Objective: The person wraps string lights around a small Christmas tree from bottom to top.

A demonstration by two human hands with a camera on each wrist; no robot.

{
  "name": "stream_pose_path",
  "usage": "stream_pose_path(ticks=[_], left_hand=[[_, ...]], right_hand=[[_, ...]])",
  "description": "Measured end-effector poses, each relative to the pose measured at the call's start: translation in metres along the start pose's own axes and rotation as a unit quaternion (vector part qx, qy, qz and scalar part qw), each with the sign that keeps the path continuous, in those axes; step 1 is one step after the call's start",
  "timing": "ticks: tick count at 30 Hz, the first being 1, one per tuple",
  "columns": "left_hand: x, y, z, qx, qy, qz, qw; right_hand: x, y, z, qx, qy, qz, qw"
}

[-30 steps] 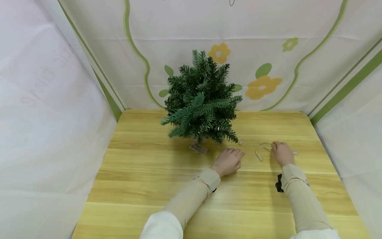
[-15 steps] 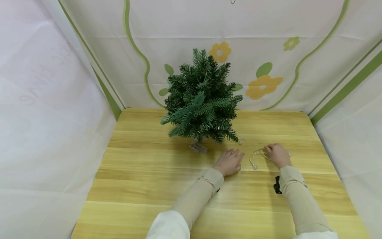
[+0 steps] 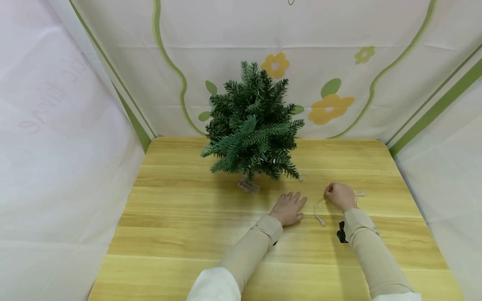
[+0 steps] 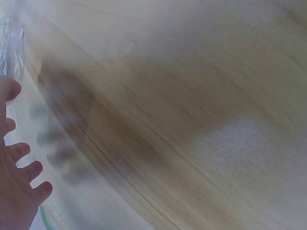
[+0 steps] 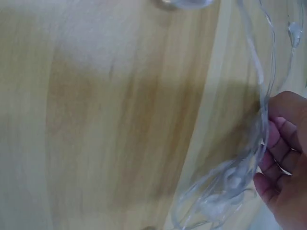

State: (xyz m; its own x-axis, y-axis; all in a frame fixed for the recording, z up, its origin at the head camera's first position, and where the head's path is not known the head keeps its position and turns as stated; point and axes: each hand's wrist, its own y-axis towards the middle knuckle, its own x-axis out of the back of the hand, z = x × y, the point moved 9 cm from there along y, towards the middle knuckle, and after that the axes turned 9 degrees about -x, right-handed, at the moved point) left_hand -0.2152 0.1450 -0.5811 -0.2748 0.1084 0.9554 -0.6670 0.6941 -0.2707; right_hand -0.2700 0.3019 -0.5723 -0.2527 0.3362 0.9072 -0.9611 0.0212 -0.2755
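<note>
My right hand (image 3: 342, 196) pinches a bunch of thin clear wire from a string of fairy lights (image 5: 263, 120), right of the tree. Clear bulbs (image 3: 322, 223) dangle from the strands on both sides of that hand, and a looped cluster lies by its fingers in the right wrist view. My left hand (image 3: 289, 209) is spread with straight fingers low over the table, holding nothing. A small green artificial Christmas tree (image 3: 256, 125) stands at the back. Another bulb (image 3: 301, 178) lies at its lower right branches, where the wire runs out of sight behind the needles.
At the tree's foot sits a clear plastic box (image 3: 248, 185), partly under the branches. The wood-grain table (image 3: 169, 234) is bounded by white cloth walls (image 3: 233, 25) at the back and sides, the back one printed with flowers.
My right hand has moved left and slightly nearer to me, drawing the light string along. My left hand has shifted slightly, and its fingers have spread wider.
</note>
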Motion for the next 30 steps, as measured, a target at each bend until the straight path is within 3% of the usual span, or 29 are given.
stream_pose_path(ticks=[5, 13, 25, 30], left_hand=[[0.004, 0.001, 0.003, 0.003, -0.004, -0.015, 0.9999], [0.013, 0.002, 0.009, 0.012, -0.018, -0.035, 0.9992], [0.026, -0.002, 0.008, 0.005, -0.014, -0.058, 0.9982], [0.028, 0.000, 0.004, 0.004, -0.008, -0.067, 0.9977]], right_hand=[[-0.005, -0.001, 0.004, 0.017, 0.063, 0.035, 0.997], [-0.004, -0.004, 0.014, 0.054, 0.141, 0.055, 0.987], [0.006, -0.010, 0.038, 0.117, 0.154, 0.111, 0.975], [0.005, -0.011, 0.046, 0.117, 0.179, 0.148, 0.966]])
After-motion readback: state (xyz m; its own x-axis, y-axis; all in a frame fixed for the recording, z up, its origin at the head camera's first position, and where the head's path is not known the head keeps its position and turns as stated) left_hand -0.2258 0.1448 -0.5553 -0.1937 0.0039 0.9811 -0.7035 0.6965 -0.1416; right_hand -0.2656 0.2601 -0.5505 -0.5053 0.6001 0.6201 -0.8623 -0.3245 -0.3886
